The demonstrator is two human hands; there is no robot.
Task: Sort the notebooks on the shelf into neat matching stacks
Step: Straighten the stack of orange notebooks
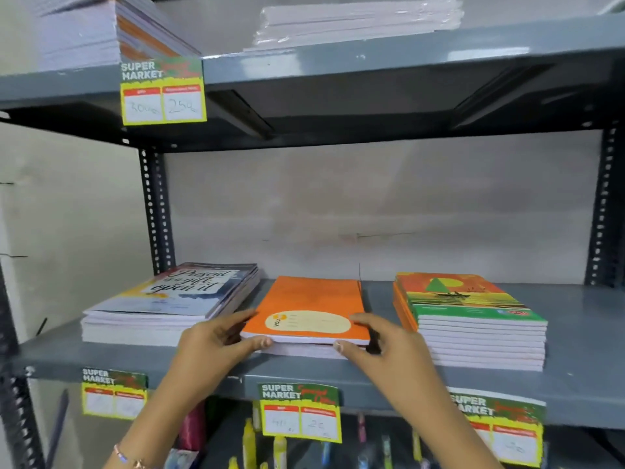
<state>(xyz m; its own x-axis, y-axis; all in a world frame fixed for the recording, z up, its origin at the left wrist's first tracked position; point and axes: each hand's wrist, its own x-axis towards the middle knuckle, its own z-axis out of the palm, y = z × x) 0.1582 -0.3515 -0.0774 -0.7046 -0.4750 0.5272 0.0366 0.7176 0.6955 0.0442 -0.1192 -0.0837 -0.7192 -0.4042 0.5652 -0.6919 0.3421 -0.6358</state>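
Note:
An orange notebook with a cream label lies on top of a short stack in the middle of the grey shelf. My left hand grips its front left corner, thumb under the edge. My right hand grips its front right corner the same way. To the left sits a stack of notebooks with a script-lettered cover. On the right stands a taller stack topped by a green and orange sailboat cover.
Price tags hang from the shelf's front edge. The upper shelf holds more notebook stacks. Perforated black uprights frame the bay. Pens and markers show on the shelf below.

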